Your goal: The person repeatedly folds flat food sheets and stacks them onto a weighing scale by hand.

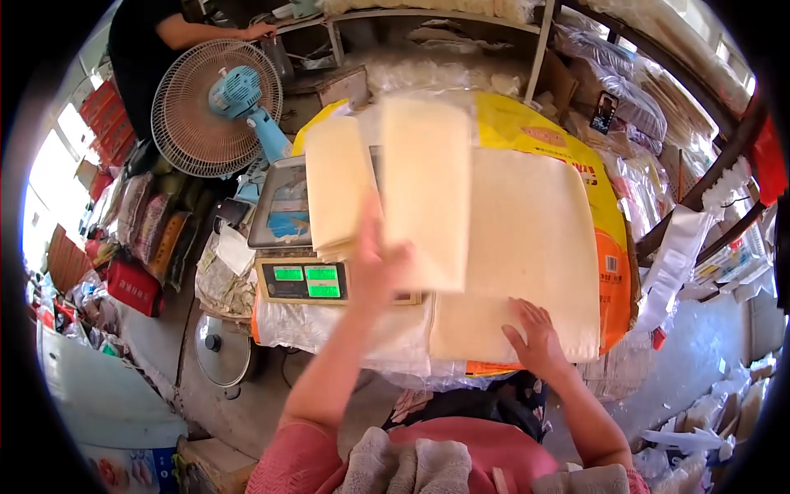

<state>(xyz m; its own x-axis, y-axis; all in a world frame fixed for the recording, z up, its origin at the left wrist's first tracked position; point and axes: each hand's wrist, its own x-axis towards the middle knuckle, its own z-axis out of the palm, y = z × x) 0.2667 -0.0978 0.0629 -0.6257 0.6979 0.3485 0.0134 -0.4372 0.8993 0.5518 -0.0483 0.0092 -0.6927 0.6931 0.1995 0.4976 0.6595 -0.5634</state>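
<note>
My left hand point(377, 267), blurred by motion, is closed on the lower left edge of a folded beige sheet point(426, 193), which is held up over the table. Behind that hand, a stack of folded beige sheets point(339, 181) lies on the pan of a digital scale point(281, 177). Green figures glow on the scale's display point(306, 280). My right hand point(539, 336) rests with fingers spread on the lower part of a large flat beige sheet or pile of sheets point(535, 230). Whether it is one layer or several, I cannot tell.
A yellow and orange printed sack point(613, 247) lies under the sheets. At the back left stands a fan point(218, 107), with another person's arm point(206, 33) behind it. A lidded pan point(222, 350) sits on the floor at left. Plastic-wrapped bundles point(617, 82) fill the right side.
</note>
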